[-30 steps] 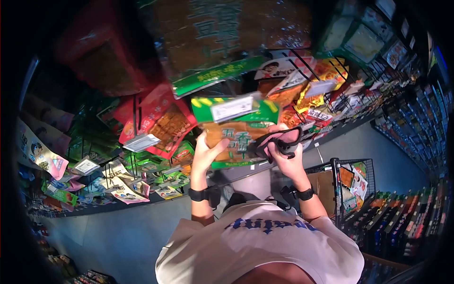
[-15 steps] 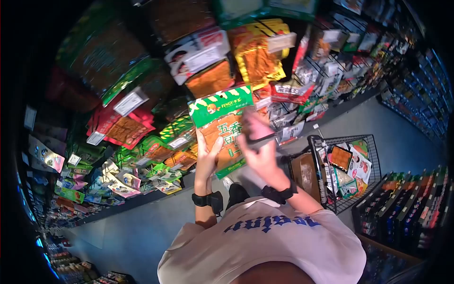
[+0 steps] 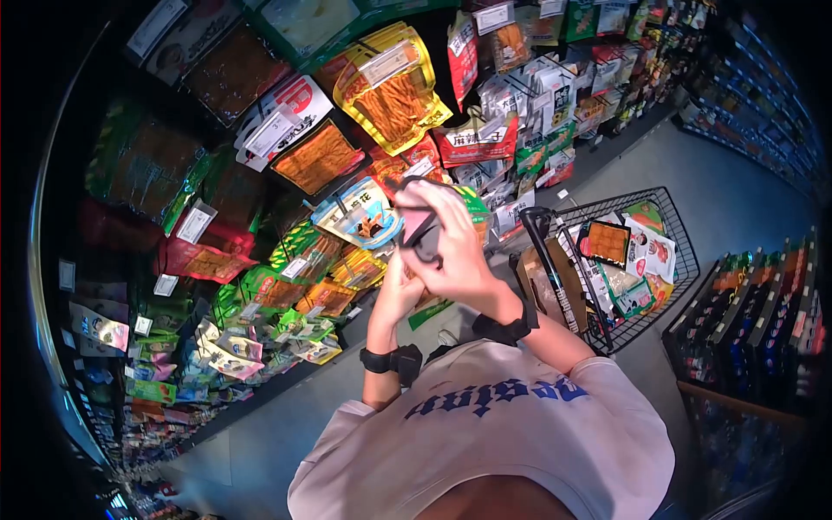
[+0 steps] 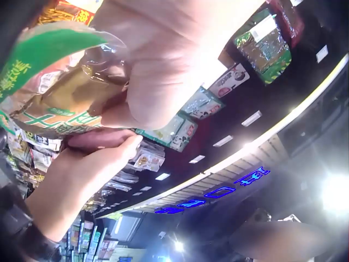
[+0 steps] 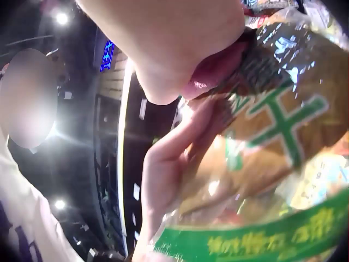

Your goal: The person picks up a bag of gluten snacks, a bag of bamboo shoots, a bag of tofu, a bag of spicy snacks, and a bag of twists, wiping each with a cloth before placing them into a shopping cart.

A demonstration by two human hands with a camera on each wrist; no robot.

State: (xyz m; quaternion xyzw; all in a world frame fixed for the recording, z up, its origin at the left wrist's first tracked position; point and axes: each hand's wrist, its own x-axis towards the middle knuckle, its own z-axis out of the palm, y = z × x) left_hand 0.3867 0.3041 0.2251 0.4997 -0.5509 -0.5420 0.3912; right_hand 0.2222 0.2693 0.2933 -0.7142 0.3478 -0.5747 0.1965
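Note:
In the head view my left hand [image 3: 396, 290] grips the brown-and-green snack package, mostly hidden behind my hands; its green end [image 3: 472, 204] shows past the right one. The left wrist view has my left hand [image 4: 158, 60] with thumb and fingers round the clear-fronted package [image 4: 71, 103]. My right hand [image 3: 459, 247] holds a pink item with black edging [image 3: 418, 227], too covered to identify, close against the package. From the right wrist, that pink item [image 5: 218, 68] lies under my right hand [image 5: 174, 38], beside the package's brown face [image 5: 294, 120].
Hanging snack bags, including a yellow one [image 3: 394, 95] and a red-and-white one [image 3: 477, 141], fill the rack ahead. A black wire cart [image 3: 685, 234] holding several packages stands at right, near a rack of dark boxes [image 3: 745, 321]. Grey floor [image 3: 286, 433] lies below.
My right hand has moved left with the pink item, over the package. The package has tilted, its front turned out of the head view. The view has shifted, bringing more of the cart into sight.

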